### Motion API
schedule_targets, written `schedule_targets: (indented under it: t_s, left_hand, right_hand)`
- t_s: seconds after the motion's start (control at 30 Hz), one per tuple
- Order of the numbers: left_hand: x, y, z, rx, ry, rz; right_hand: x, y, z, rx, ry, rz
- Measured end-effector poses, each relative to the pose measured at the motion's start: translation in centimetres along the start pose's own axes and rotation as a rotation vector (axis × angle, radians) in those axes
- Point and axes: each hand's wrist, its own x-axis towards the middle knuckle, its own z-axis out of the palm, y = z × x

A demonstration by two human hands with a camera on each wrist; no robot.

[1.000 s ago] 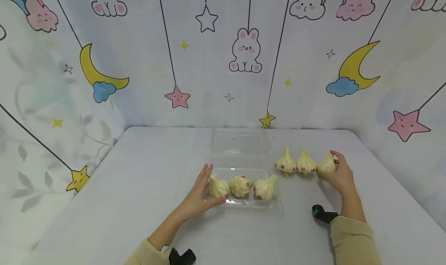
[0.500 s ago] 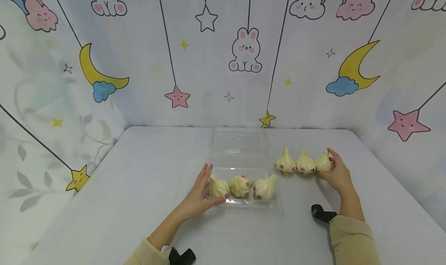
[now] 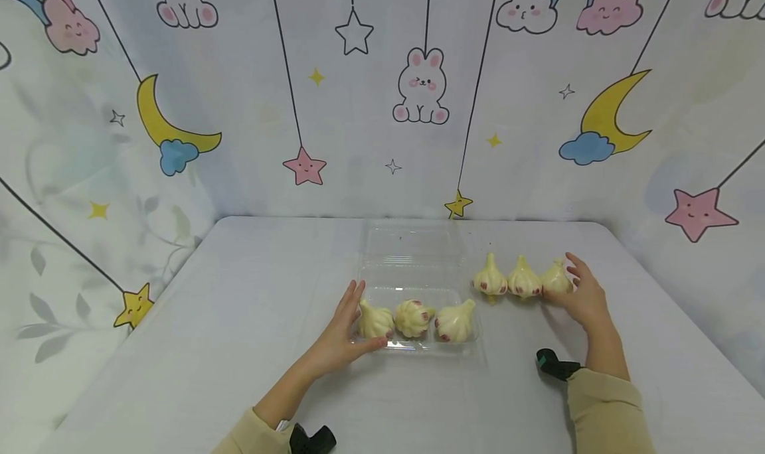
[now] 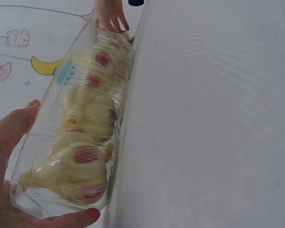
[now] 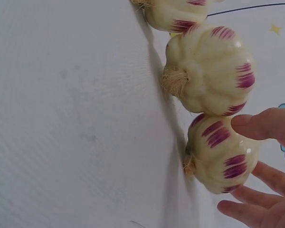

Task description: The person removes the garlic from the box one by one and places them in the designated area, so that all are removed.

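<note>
Sleeves: we're noting a beige left sleeve (image 3: 246, 434) and right sleeve (image 3: 606, 407) coming in at the bottom edge.
Black devices: we're marking a left device (image 3: 313, 441) and a right device (image 3: 556, 365), one sitting by each wrist.
Left hand (image 3: 342, 340): we're logging straight, spread fingers; it is spanning the left end of the clear container, thumb touching the near side.
Clear container (image 3: 418, 350): it is lying on the white table (image 3: 239, 295), holding three garlic bulbs in a row.
Bulbs inside: left one (image 3: 376, 322) is pointing its stem up-left, middle one (image 3: 412, 318) rightward, right one (image 3: 455, 321) up-right; purple patches are showing through the wall in the left wrist view.
Right hand (image 3: 580, 299): we're reading a loose, spread hand around the outer bulb (image 3: 556, 279), thumb touching its side, index fingertip standing apart from it.
Bulbs outside: outer bulb, centre bulb (image 3: 525, 284) and inner bulb (image 3: 491, 284) are standing upright in a row, right of the container and farther back; outer and centre are touching.
Lid (image 3: 412, 243): lying folded back behind the container.
Backdrop (image 3: 358, 109): we're seeing printed moons, stars, rabbits, clouds hanging behind the table.
</note>
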Motion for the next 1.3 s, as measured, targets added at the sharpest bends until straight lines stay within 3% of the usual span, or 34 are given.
schedule_targets:
  t_s: [0.47,0.8,1.03,1.3]
  left_hand:
    - [-0.1,0.0,0.0,0.015,-0.002,0.001]
    - [-0.1,-0.1,-0.1,0.023,-0.003,0.005]
    - [-0.2,-0.1,-0.1,0.014,-0.012,0.01]
    - [-0.1,0.0,-0.1,0.006,-0.005,0.019]
  right_hand:
    - [-0.7,-1.7,-1.3,-0.014,0.053,-0.046]
    - [-1.4,-4.0,-1.2,0.055,0.084,-0.093]
    - [-2.1,-6.2,0.0,0.085,0.063,-0.181]
    - [-2.9,-8.3,2.5,0.113,-0.002,-0.221]
